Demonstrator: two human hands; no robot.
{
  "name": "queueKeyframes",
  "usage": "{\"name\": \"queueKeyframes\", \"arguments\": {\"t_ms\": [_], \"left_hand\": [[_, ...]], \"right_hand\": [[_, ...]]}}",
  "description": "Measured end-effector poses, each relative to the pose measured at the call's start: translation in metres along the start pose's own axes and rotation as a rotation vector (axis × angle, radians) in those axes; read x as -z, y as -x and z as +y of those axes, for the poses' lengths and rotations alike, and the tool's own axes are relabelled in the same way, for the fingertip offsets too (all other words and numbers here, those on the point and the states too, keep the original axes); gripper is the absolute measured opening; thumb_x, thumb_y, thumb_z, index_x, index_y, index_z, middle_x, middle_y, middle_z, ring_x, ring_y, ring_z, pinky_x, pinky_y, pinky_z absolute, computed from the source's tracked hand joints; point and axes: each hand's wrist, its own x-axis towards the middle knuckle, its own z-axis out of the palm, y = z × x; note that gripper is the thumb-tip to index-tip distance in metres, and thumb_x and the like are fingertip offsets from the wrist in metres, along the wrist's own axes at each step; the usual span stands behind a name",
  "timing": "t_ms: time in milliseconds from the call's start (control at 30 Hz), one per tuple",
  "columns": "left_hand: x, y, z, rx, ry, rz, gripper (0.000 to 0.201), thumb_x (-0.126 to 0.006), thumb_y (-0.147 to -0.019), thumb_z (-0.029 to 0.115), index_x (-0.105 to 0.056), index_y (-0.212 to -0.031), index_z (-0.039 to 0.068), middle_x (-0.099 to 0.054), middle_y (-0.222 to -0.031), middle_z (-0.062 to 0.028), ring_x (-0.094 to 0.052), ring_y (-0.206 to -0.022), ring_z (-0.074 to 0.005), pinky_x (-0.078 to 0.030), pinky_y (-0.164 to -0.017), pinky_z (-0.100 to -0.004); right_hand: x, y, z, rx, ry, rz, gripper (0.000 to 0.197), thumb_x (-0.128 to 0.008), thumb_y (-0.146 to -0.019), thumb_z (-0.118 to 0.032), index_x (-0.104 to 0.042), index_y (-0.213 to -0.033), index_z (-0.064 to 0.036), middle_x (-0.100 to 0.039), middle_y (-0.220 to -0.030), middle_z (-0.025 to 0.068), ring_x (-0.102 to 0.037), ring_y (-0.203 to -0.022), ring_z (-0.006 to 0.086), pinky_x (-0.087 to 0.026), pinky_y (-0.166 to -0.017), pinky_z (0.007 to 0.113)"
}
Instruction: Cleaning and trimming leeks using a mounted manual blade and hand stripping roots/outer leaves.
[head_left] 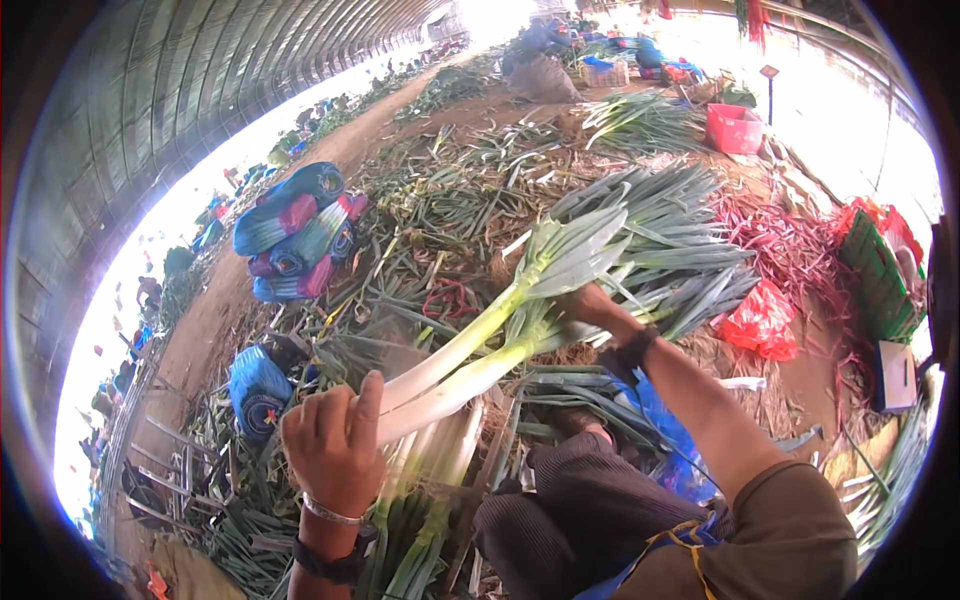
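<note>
Two leeks [470, 335] with long white stalks and broad green leaves slant across the middle, held up off the ground. My left hand [335, 440] is closed around their white lower ends, thumb on top. At the leafy end my right hand [588, 306] grips the same leeks, its fingers partly hidden by leaves. Just past my right hand lies a large heap of leeks [680, 230], leaves pointing away to the right. Below my left hand more leeks [430, 510] lie side by side, white parts toward the middle.
Trimmed leaves [430, 220] litter the ground ahead. Rolled blue and pink bundles [300, 230] are stacked at left, near another blue roll [258, 385]. Red strips [775, 240], a red plastic bag [765, 320] and a green crate [880, 275] lie right. A pink tub [735, 130] stands farther back.
</note>
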Motion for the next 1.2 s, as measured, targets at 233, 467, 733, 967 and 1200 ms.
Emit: {"name": "queueKeyframes", "arguments": {"t_ms": [233, 467, 733, 967, 1200], "left_hand": [[-0.011, 0.017, -0.025, 0.212, 0.138, 0.034, 0.056, -0.065, -0.063, -0.001, -0.064, -0.117, 0.01, -0.058, -0.093, -0.0058, -0.059, -0.085, -0.0277, -0.043, -0.071, -0.0424], [-0.015, 0.046, -0.034, 0.353, 0.13, -0.084, 0.056, -0.065, -0.062, -0.001, -0.064, -0.117, 0.012, -0.059, -0.097, -0.0061, -0.059, -0.093, -0.029, -0.044, -0.075, -0.0438], [-0.039, 0.024, 0.007, 0.399, 0.173, -0.083, 0.056, -0.065, -0.059, 0.002, -0.064, -0.114, 0.014, -0.059, -0.095, -0.0055, -0.059, -0.094, -0.0287, -0.045, -0.074, -0.0433], [-0.062, 0.05, 0.05, 0.578, 0.297, 0.037, 0.063, -0.065, -0.06, -0.005, -0.062, -0.121, 0.011, -0.063, -0.104, -0.0107, -0.06, -0.094, -0.0338, -0.047, -0.078, -0.0446], [-0.136, 0.125, 0.101, 0.897, 0.857, 0.108, 0.067, -0.074, -0.077, 0.011, -0.045, -0.136, 0.006, -0.061, -0.105, -0.0136, -0.063, -0.09, -0.0245, -0.053, -0.077, -0.0344]], "right_hand": [[0.135, 0.01, 0.158, -0.144, 0.795, 0.078, 0.048, -0.059, -0.088, -0.031, -0.056, -0.131, -0.0102, -0.056, -0.134, 0.0145, -0.052, -0.124, 0.0346, -0.041, -0.103, 0.044], [0.104, 0.082, 0.043, -0.846, 0.756, 0.229, 0.039, -0.061, -0.085, -0.039, -0.063, -0.108, -0.0084, -0.066, -0.105, 0.016, -0.062, -0.108, 0.0371, -0.053, -0.085, 0.046], [-0.011, 0.075, -0.151, -0.696, -1.669, -0.67, 0.066, -0.052, -0.096, -0.049, -0.034, -0.148, -0.0103, -0.053, -0.136, 0.0159, -0.049, -0.128, 0.0328, -0.04, -0.105, 0.048], [-0.044, -0.015, -0.227, -0.118, -2.061, 0.034, 0.06, -0.065, -0.088, -0.048, -0.052, -0.119, 0.0004, -0.058, -0.116, 0.0139, -0.055, -0.108, 0.0282, -0.04, -0.106, 0.047], [-0.059, -0.046, -0.262, -0.183, -1.723, -0.137, 0.026, -0.063, -0.094, -0.028, -0.053, -0.101, -0.0058, -0.057, -0.088, 0.006, -0.056, -0.081, 0.0176, -0.05, -0.074, 0.038]]}}
